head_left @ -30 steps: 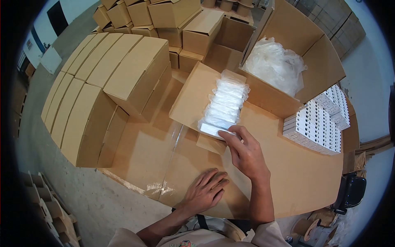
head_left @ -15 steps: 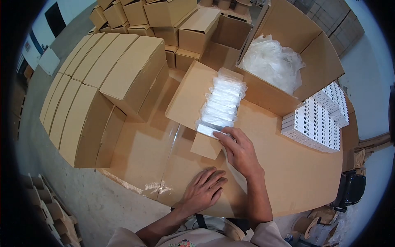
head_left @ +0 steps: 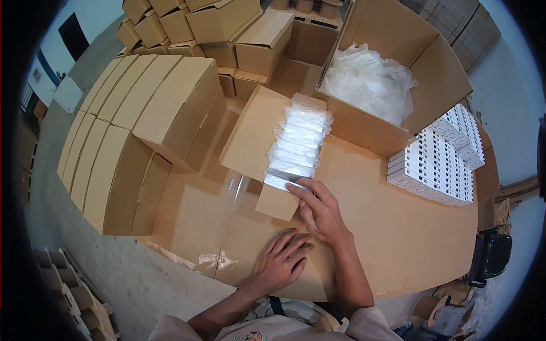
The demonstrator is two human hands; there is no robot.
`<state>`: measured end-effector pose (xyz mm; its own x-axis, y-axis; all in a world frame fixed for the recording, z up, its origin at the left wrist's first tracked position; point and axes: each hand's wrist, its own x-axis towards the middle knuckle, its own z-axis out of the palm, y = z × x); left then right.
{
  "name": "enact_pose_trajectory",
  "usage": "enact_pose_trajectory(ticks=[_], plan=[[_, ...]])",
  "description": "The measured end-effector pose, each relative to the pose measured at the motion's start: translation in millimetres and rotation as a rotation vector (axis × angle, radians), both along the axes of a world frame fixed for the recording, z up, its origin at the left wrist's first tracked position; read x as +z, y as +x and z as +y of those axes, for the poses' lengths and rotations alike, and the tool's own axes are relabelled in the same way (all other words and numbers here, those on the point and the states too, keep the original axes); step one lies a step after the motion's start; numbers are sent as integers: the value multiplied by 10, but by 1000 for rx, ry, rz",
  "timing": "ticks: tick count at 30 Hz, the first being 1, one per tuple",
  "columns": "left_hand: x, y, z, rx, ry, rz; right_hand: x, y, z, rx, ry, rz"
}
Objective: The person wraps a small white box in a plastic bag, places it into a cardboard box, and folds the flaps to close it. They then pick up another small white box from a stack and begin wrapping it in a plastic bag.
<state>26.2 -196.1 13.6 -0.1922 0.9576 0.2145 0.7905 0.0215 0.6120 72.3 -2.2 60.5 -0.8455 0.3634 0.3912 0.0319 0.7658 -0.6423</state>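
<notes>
Observation, head view.

**Right hand** (head_left: 319,215): reached forward over the cardboard-covered bench (head_left: 398,233). Its fingers (head_left: 300,192) are extended and only slightly bent, the tips resting on the near end of a long row of small white boxes sleeved in clear plastic film (head_left: 298,142). No closed pinch is visible, and the thumb's contact cannot be made out.

**Left hand** (head_left: 282,261): palm down, fingers spread flat and released on the bench, holding nothing. It lies just behind and to the left of the right hand, apart from the row.

**Position of the row:** it lies along the right edge of an opened flat brown cardboard carton (head_left: 250,133). It starts directly at the right fingertips, and its long axis runs straight away from them towards the far side. A small brown end flap (head_left: 277,203) of the carton projects just left of the same fingertips. The right hand is the nearer of the two and the only one in contact.

**Surroundings:**
- Beyond the far end of the row is a large open brown carton holding loose clear plastic bags (head_left: 369,85).
- To the right of the fingers is a block of small white printed boxes (head_left: 435,165).
- To the left are stacked closed brown cartons (head_left: 142,113).
</notes>
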Motion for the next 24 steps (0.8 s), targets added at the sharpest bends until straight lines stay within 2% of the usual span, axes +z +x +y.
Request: enact_pose_trajectory(ticks=[2,8,11,14,17,20,23,24], plan=[[16,-7,43,-3,-1,9,-45,16,-9,-1,-21,16],[4,-13,210,11,-3,22,-118,104,-15,20,137,-4],[-134,10,278,16,14,50,-67,199,8,68,157,-114],[-74,10,366,12,-23,38,-85,327,14,75,207,-144],[-186,11,526,15,-119,105,-27,510,35,91,192,-219],[-96,18,790,6,-21,161,20,758,124,57,168,-225],[-192,-23,1175,-32,139,26,-42,1089,297,-20,183,-220],[-125,-1,1290,-26,119,36,-49,1212,364,-50,189,-227]])
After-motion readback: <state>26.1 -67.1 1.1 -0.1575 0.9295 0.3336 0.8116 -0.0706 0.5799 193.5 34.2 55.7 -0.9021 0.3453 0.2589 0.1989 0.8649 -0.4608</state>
